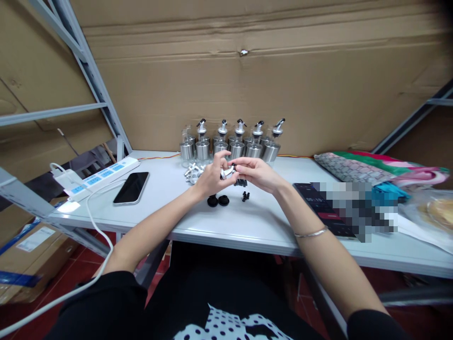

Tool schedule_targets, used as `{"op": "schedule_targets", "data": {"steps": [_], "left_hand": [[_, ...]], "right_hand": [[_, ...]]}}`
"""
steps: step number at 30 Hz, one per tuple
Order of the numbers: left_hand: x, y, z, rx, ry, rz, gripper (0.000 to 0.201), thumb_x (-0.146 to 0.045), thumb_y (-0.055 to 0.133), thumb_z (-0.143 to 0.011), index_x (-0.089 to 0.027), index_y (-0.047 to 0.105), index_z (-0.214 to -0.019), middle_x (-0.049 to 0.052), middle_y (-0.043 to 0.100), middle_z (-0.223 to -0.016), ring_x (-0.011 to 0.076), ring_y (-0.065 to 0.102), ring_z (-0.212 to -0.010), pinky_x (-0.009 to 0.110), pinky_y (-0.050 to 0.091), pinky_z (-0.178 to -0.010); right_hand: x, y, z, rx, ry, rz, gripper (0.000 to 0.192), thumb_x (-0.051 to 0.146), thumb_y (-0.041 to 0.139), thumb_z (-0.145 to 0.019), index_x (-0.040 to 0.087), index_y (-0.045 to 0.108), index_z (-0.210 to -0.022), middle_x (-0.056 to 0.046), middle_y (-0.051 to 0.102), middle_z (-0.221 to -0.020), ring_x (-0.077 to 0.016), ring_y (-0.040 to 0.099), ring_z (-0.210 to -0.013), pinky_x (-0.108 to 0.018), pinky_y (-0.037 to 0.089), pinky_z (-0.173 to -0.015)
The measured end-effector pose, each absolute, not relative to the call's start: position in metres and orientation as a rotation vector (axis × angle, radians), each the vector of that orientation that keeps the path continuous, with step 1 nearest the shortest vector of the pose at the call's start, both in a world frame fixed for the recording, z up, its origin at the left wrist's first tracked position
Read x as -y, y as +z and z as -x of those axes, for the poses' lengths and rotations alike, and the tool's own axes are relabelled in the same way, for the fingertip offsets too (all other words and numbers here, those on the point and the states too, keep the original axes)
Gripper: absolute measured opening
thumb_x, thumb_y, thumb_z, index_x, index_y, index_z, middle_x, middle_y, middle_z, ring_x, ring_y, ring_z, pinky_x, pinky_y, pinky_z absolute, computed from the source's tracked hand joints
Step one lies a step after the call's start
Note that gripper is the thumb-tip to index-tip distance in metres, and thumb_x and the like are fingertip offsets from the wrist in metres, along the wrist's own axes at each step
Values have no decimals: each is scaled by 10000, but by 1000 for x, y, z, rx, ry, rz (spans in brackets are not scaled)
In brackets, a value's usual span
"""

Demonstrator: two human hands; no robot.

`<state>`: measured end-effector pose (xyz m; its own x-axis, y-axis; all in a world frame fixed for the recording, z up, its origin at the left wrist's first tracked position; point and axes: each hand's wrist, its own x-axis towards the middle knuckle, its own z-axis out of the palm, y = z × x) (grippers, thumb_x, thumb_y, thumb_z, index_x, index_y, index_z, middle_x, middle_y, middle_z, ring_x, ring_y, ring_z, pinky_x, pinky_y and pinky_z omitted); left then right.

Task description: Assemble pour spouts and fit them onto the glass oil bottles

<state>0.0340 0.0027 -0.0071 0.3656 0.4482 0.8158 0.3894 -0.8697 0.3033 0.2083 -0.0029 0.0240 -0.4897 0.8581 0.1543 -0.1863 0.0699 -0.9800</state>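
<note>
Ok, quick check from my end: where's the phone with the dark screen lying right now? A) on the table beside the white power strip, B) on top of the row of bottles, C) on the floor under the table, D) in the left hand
A. The phone lies flat on the table, just right of the power strip; the left hand and right hand are together on a small metal pourer before the bottles.
</note>
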Motion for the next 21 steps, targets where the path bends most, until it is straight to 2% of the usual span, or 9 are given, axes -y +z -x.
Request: {"op": "schedule_targets", "data": {"steps": [2, 4, 7, 10, 13, 15, 18, 21], "left_hand": [[-7, -7, -33, -803, 1513, -2548, 470, -382, 518, -851, -174, 306, -1215, -35, 484, -751, 113, 532, -649, 237, 441, -640], [-16, -5, -28, -859, 1566, -2573, 416, -395, 472, -873, -181, 330, -1200, -15, 516, -798, 124, 544, -675, 299, 456, -748], [-41, -3, -8, -1268, 1880, -2384, 359, -350, 490, -859, -195, 377, -1162, 43, 555, -958, 172, 562, -844, 423, 376, -951], [-74, -9, 23, -1713, 1961, -1917, 507, -231, 609, -758, -176, 353, -1192, 118, 492, -1158, 247, 496, -1108, 436, 339, -1007], [-102, -25, 53, -1714, 1833, -1647, 659, -140, 664, -685, -143, 308, -1239, 171, 425, -1270, 272, 405, -1252, 407, 292, -1075], [-115, -36, 63, -1602, 1744, -1597, 683, -139, 681, -680, -155, 302, -1248, 162, 457, -1267, 256, 447, -1229, 389, 315, -1071], [-124, -46, 65, -1547, 1695, -1610, 583, -144, 689, -675, -154, 376, -1167, 127, 542, -1158, 236, 546, -1100, 371, 406, -990], [-120, -42, 61, -1573, 1732, -1609, 527, -141, 703, -650, -142, 414, -1091, 113, 543, -1105, 243, 547, -1067, 385, 419, -970]], "right_hand": [[1, 23, -208, 1480, 1546, 698, 313, 359, 839, -584, 197, 727, -828, 1, 700, -782, -104, 627, -707, -277, 514, -765], [-1, 21, -207, 1456, 1509, 699, 313, 370, 843, -577, 199, 723, -808, 12, 684, -750, -95, 616, -687, -258, 511, -739], [-5, 19, -207, 1411, 1412, 678, 320, 375, 848, -573, 198, 719, -807, 24, 663, -732, -75, 587, -643, -234, 499, -705], [-7, 19, -207, 1375, 1326, 649, 326, 389, 847, -569, 196, 715, -798, 24, 651, -720, -74, 568, -630, -235, 489, -694], [-6, 21, -207, 1355, 1294, 645, 326, 408, 843, -565, 199, 709, -776, 25, 633, -697, -81, 556, -623, -243, 482, -680], [-6, 21, -206, 1351, 1286, 651, 324, 421, 836, -568, 203, 704, -769, 28, 622, -685, -86, 548, -616, -252, 480, -675], [-6, 22, -205, 1348, 1280, 663, 343, 442, 833, -560, 205, 698, -768, 31, 611, -661, -94, 545, -612, -263, 476, -669], [-6, 22, -205, 1333, 1263, 672, 374, 453, 839, -541, 203, 692, -776, 35, 605, -650, -96, 545, -609, -263, 470, -662]]}}
